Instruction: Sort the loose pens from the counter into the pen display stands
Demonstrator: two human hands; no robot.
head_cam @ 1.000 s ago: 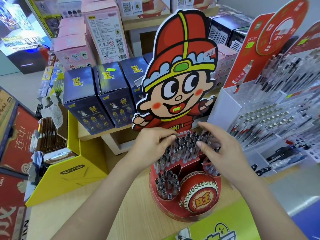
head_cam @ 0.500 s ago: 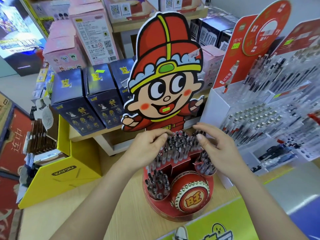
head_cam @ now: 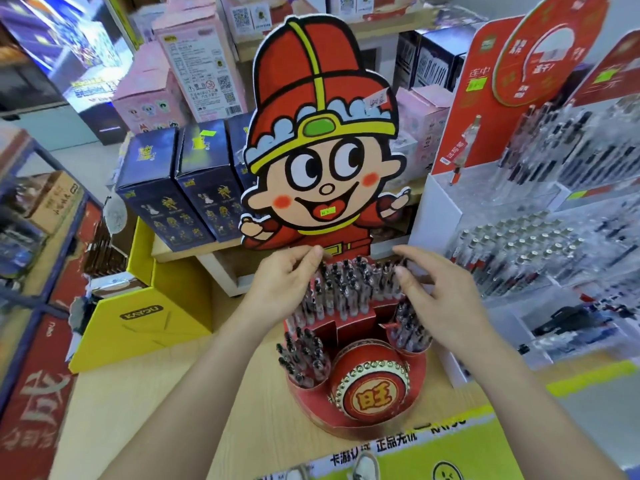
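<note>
While both hands hover over the back tier of the red cardboard pen stand (head_cam: 308, 407), the head view shows the pens (head_cam: 349, 285) standing upright and tightly packed there, with more in the front left cup (head_cam: 304, 358) and the right cup (head_cam: 408, 329); no loose pen shows on the wooden counter (head_cam: 166, 393). The left hand (head_cam: 282, 289) has its fingers bent, the tips drawn together at the back row just under the cartoon backboard (head_cam: 322, 150); whether they pinch a pen cap I cannot tell through the blur. The right hand (head_cam: 441, 301) is relaxed, fingers loosely curved, the thumb touching pen tops and gripping nothing visible. The risk, as I judge it, is crowding: pressing or combing through rows this dense could tilt neighbours, pop one out, or nudge the light stand towards the white pen rack (head_cam: 433, 216) just beside it. Against half a second ago, both hands stay over the same tier, the gap between them slightly wider, and the pens look unchanged.
</note>
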